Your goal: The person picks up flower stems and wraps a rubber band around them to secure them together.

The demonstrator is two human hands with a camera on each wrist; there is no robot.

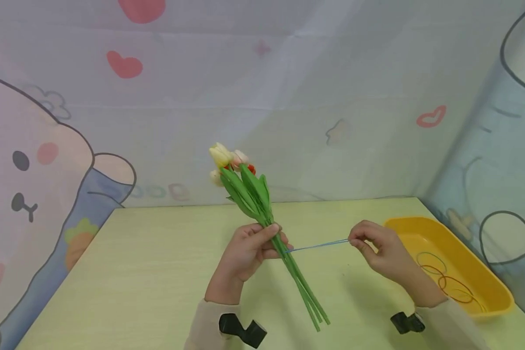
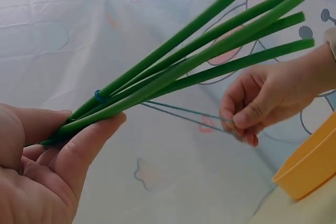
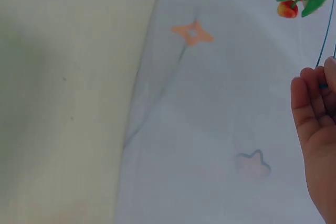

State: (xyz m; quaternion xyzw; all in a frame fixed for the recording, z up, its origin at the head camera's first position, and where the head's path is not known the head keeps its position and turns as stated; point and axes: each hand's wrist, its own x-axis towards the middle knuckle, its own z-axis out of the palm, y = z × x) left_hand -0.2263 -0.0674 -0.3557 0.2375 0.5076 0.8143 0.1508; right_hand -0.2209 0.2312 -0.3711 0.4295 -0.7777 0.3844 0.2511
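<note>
My left hand grips a bunch of tulips by the green stems, just below the leaves. The flower heads, cream, pink and red, lean up and to the left, and the stem ends point down to the right. To the right, my right hand pinches a blue rubber band between thumb and fingertips. The band is stretched taut from the stems to that hand. In the left wrist view, a loop of the band wraps the stems close beyond the left fingertips, and the stems fan out past it.
A yellow tray stands at the right of the pale table, behind my right forearm. Several loose rubber bands in red, yellow and green lie in it. A printed cloth hangs behind the table.
</note>
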